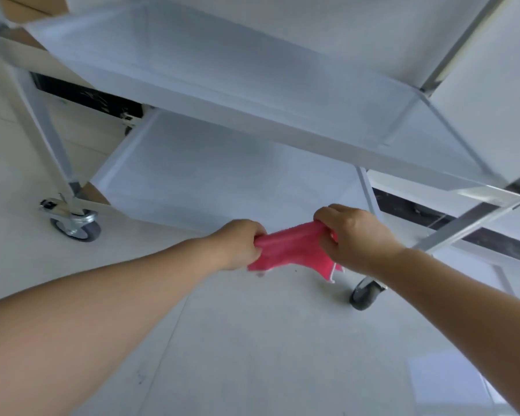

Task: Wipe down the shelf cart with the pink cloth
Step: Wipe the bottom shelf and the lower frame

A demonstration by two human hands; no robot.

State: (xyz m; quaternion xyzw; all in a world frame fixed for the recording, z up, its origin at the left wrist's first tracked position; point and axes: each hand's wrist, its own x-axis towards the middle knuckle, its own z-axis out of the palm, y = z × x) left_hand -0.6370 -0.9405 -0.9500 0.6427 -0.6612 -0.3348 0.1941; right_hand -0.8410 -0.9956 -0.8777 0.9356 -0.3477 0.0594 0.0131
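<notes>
Both hands grip the cloth, stretched between them.

My left hand [242,243] and right hand [354,235] each clench an end of the cloth [291,249], held over the floor just before the cart [252,127]. Bunched like this it may wipe poorly or slip loose. Both visible shelves look empty.

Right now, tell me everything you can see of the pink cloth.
The pink cloth is a bright pink, soft-looking fabric with a light-coloured edge trim showing at its lower right corner. It is bunched and stretched sideways between the left hand and the right hand, each gripping one end. Loose corners hang below both hands. It is held in the air in front of the cart's bottom shelf, above the floor, and appears to touch nothing but the hands.
</notes>
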